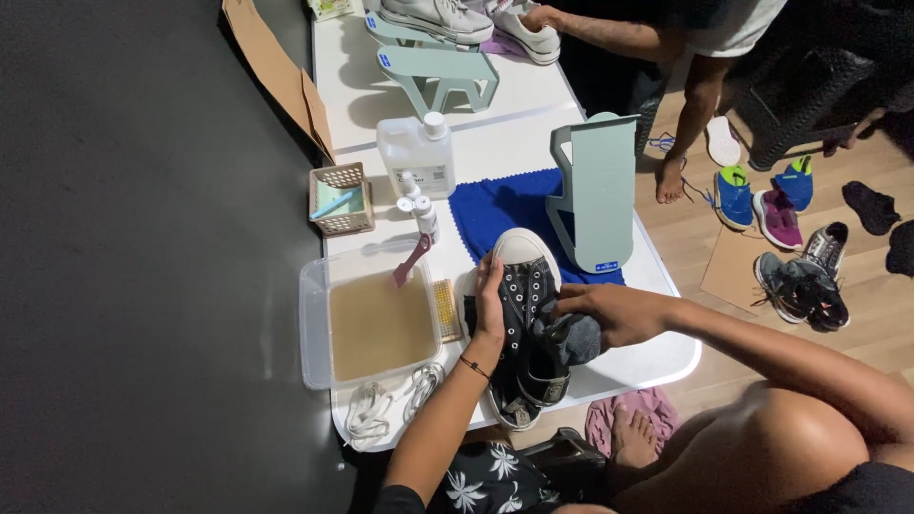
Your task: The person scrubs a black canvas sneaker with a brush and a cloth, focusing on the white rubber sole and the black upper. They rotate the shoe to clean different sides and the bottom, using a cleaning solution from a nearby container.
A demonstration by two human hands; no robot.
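Far left, a brown cardboard sheet (276, 71) leans along the edge of the white counter (533, 95); right of it sits a small lattice basket (341, 198) holding a pale blue stick. Nearer you, a clear plastic tub (376, 324) of murky tan water, a purple-handled tool (411, 262) leaning at its far rim, a yellow-bristled brush (446, 310) just beside its right wall, and white laces (390, 400) coiled at the near edge. Behind the tub: a white jug (416, 152) and two small white bottles (422, 214). Centre: the black high-top sneaker (524, 324), white toe cap pointing far, lying partly on a blue cloth (505, 209). Your left hand (490, 305) lies curled along the shoe's left side, steadying it; whether the fingers grip under the sole is hidden. Your right hand (609, 314) is closed on a dark grey rag (571, 338) pressed against the shoe's right flank. Judged from its look, the sneaker is light, with soft canvas uppers that give under pressure and a stiff rubber sole and toe cap; hold it by the sole edge or heel, since wet rubber may be slippery. Right of the shoe stands a pale green shoe stand (595, 190). Far right, another person's hand (543, 17) rests on a white sneaker (528, 38), and loose shoes (790, 247) lie scattered on the wooden floor (885, 314).
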